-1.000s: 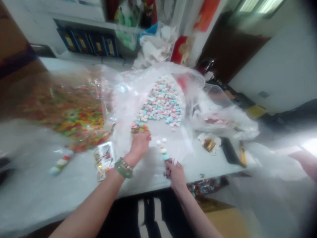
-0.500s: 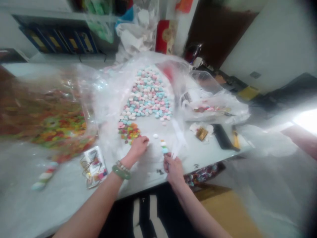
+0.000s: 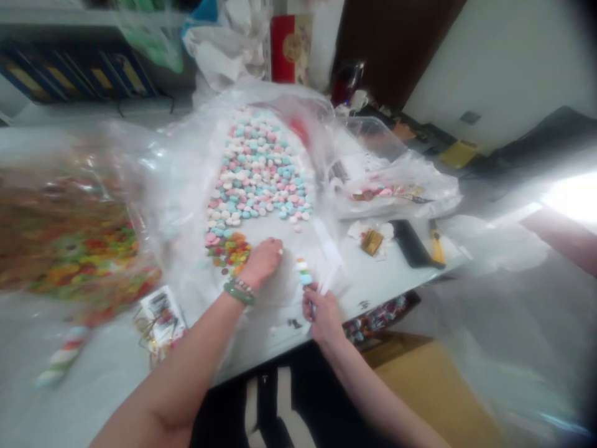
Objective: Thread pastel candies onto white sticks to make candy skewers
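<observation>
My right hand (image 3: 323,312) is closed around the lower end of a candy skewer (image 3: 305,274), which stands tilted upward with white, green and pale blue pieces stacked on it. The stick itself is mostly hidden by my fingers. My left hand (image 3: 265,260), with bead and green bangles at the wrist, reaches to the front of the candy, fingers closed at a small white marshmallow (image 3: 280,251). Just left of it lies a small heap of colourful gummy candies (image 3: 228,252). Behind spreads a large pile of pink, white and blue marshmallows (image 3: 261,171) on a plastic bag.
A big clear bag of gummies (image 3: 88,249) covers the table's left side, with a finished-looking candy skewer (image 3: 63,358) in front. To the right are a gold packet (image 3: 372,241), a black phone-like object (image 3: 410,244), a yellow cutter (image 3: 437,244) and a plastic bag (image 3: 401,190).
My left hand has moved forward to the loose white marshmallow and closed at it. The right hand still holds the candy skewer. The whole view has shifted a little.
</observation>
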A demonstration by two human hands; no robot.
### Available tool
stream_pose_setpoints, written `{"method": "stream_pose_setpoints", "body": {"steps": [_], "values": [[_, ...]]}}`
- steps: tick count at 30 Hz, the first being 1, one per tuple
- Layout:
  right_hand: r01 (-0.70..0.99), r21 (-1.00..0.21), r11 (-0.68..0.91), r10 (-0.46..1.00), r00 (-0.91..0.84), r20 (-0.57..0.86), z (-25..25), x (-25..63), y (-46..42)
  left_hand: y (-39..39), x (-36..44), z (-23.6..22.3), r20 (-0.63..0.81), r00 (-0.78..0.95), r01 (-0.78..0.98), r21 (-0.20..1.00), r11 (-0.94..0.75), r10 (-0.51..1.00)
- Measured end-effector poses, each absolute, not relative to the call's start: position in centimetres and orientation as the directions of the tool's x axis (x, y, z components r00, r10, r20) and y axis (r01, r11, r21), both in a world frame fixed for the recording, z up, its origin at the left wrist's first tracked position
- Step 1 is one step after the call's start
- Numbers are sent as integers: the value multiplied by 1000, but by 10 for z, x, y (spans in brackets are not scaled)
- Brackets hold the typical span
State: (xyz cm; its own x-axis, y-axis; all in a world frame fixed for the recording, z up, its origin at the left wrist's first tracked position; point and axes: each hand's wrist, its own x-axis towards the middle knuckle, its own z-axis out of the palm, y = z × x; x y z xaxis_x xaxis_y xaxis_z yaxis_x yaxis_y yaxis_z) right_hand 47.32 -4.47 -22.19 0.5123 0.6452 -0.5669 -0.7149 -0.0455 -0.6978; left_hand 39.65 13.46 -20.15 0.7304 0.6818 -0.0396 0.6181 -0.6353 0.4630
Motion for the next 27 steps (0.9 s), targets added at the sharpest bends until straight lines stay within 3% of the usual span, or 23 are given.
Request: {"method": "stream_pose_setpoints", "body": {"steps": [6, 14, 19, 21, 23, 25, 27], "values": [[-710, -702, -50, 661, 503, -556, -225, 472, -43, 132, 356, -195, 1, 598, 676, 537, -505, 801], [-685, -723, -90, 671, 495, -552, -223, 470, -45, 79, 336, -224, 45, 769, 608, 258, -751, 638], [-662, -738, -128, 676, 487, -554, -221, 468, -47, 79, 324, -233, 80, 762, 586, 337, -737, 643], [-621, -759, -193, 687, 467, -557, -220, 466, -47, 85, 320, -230, 72, 678, 623, 472, -623, 732], [-525, -798, -295, 701, 449, -554, -218, 464, -49, 90, 317, -222, 36, 490, 609, 700, -372, 871], [-310, -866, -392, 751, 437, -496, -214, 463, -50, 92, 313, -212, -147, 316, 421, 907, 1, 937], [-14, -916, -400, 839, 396, -372, -208, 460, -51, 89, 308, -201, -366, 288, 148, 930, 337, 885]]}}
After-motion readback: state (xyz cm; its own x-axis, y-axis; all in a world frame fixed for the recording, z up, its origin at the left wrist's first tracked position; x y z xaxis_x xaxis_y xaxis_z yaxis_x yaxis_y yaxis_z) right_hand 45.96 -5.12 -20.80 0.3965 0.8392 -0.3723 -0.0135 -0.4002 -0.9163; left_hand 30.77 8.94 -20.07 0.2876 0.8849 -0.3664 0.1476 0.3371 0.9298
